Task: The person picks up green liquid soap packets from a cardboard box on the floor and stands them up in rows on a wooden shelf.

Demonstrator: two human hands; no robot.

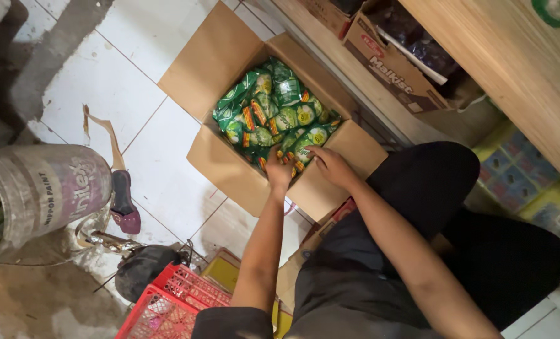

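Red plastic is showing nearest the camera — a crate (pixel 167 301) at the bottom edge, with the person's dark-clothed knee (pixel 418 188) bending beside it on the white tiled floor (pixel 123 81). Just beyond, both bare arms are reaching forward into an open cardboard box (pixel 230 169). The left hand (pixel 279 171) is curling over the near edge of the contents, fingers pressing down on a snack packet (pixel 292 154); whether it is pinching that packet or merely resting on it cannot be told. The right hand (pixel 333 166) is lying close beside it, fingers loosely spread and flat on the same near row, gripping nothing that shows.

The box is looking nearly full — green packets (pixel 274 107) with yellow and red printing are filling it from wall to wall, and only the near corner under the hands is looking unsettled. Judging from that, the work on the box is either well advanced or barely begun; none of the packets is lying outside it.

The box's long axis is running diagonally, from lower left near the hands toward the upper right, its flaps (pixel 211 56) folding outward. The packets are lying mostly flat, overlapping, tilting various ways.

Farther off, a grey paint bucket (pixel 48 188) is standing at left, and a wooden shelf (pixel 512 69) is holding another carton (pixel 393 63) at upper right.
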